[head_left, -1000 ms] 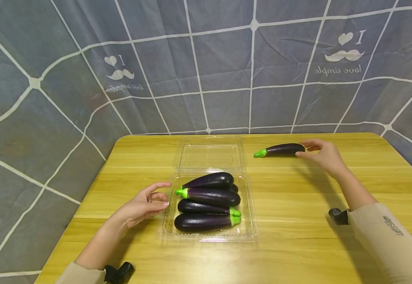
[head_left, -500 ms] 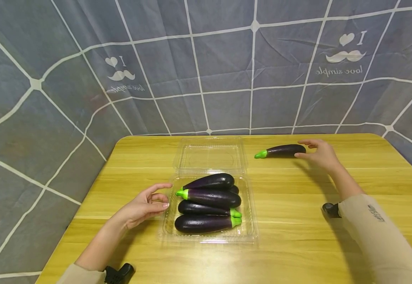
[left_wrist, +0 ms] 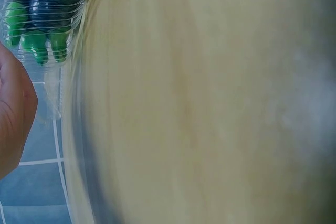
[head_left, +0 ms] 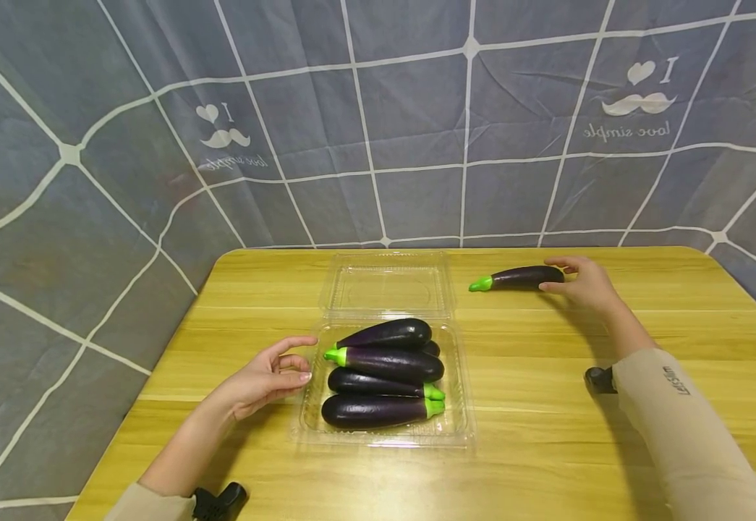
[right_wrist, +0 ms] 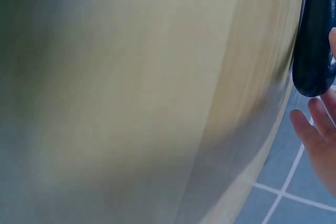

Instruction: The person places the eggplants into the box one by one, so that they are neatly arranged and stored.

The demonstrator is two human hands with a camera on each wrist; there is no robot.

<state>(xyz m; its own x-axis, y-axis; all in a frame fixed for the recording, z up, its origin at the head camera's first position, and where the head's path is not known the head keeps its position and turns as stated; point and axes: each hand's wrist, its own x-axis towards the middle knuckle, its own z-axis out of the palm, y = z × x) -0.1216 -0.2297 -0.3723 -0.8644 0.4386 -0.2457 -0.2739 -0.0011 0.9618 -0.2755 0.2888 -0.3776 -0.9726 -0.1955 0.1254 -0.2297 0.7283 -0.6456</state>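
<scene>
In the head view, my right hand (head_left: 584,288) is at the blunt end of a single dark purple eggplant (head_left: 521,278) with a green stem, lying at the back right of the table. Thumb and fingers are spread around that end; the right wrist view shows the fingers (right_wrist: 313,129) apart beside the eggplant (right_wrist: 314,40). My left hand (head_left: 263,378) is at the left side of a clear plastic clamshell box (head_left: 452,427), fingers loosely bent with nothing between them. Whether it touches the rim I cannot tell. Several eggplants (head_left: 393,364) are piled in the box, stems pointing both ways.
The box's transparent lid (head_left: 387,286) lies folded back behind it on the wooden table (head_left: 534,449). A grey curtain (head_left: 417,123) with white lines hangs behind the table and along its left side.
My right forearm has swung a little to the left, while the hand stays by the blunt end of the lone eggplant. The left hand and the box look unchanged.
</scene>
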